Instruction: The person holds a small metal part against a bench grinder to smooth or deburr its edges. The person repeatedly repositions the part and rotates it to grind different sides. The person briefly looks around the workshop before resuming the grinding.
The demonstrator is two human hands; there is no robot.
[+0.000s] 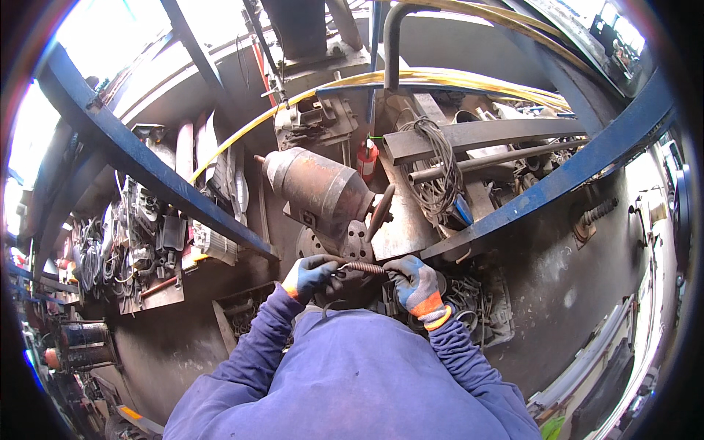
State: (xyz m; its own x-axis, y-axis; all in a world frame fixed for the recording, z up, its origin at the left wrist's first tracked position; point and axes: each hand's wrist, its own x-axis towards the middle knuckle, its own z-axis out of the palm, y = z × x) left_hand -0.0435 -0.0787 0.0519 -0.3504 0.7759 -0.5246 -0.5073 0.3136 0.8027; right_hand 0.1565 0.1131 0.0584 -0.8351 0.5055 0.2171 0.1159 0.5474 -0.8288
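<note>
A brown coil spring (364, 268) stretches level between my two gloved hands in front of my chest. My left hand (315, 276), in a blue and grey glove with orange at the wrist, is closed on the spring's left end, where a wire hook shows. My right hand (413, 284), gloved alike, pinches its right end. Just beyond the hands stands a worn bench grinder (315, 183) on a pedestal with a round, holed plate (355, 238). The grinder's wheel (380, 213) is on its right side, close above the spring.
Blue beams (158, 169) slant in from both sides. Metal parts and cables crowd a shelf (158, 293) at left. A coiled cable (438, 172) hangs over a steel channel (484, 138) at right. A red bottle (367, 158) stands behind the grinder. A parts tray (501, 308) lies near my right forearm.
</note>
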